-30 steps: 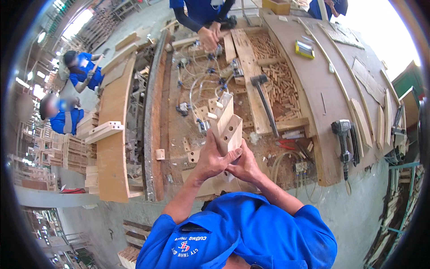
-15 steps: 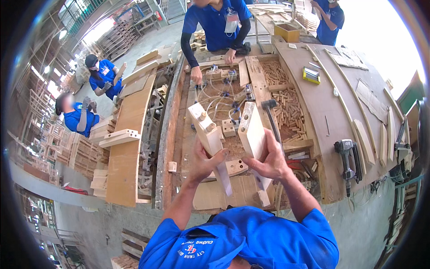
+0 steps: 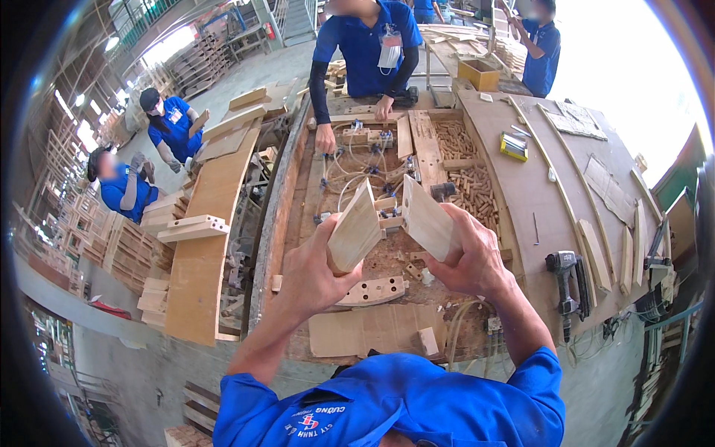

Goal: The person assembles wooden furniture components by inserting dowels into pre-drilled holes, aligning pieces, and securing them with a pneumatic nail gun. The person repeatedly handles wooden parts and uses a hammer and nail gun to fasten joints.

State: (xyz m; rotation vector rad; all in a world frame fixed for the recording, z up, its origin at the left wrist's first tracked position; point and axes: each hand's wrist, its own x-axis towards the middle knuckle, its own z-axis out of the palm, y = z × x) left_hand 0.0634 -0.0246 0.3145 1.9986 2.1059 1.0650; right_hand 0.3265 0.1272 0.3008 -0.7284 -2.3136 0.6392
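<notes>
Left hand: the left hand [image 3: 311, 277] is near the middle of the frame. Its fingers are curled shut around the bottom of a pale wooden block [image 3: 356, 227].
Left block: it tilts up and to the right, above the workbench [image 3: 298, 186].
Right hand: the right hand [image 3: 471, 257] is just right of the middle. It is closed around a second flat wooden block [image 3: 426, 217], with the thumb on the near face.
Right block: it leans up and to the left. The two blocks are near each other but do not touch.
Under the hands: a curved wooden piece with holes [image 3: 372, 290] lies flat on the bench.
Right side: a nail gun [image 3: 566, 287] lies on the brown table top.
Top of frame: another person in a blue shirt [image 3: 363, 45] leans on the far end of the bench.
</notes>
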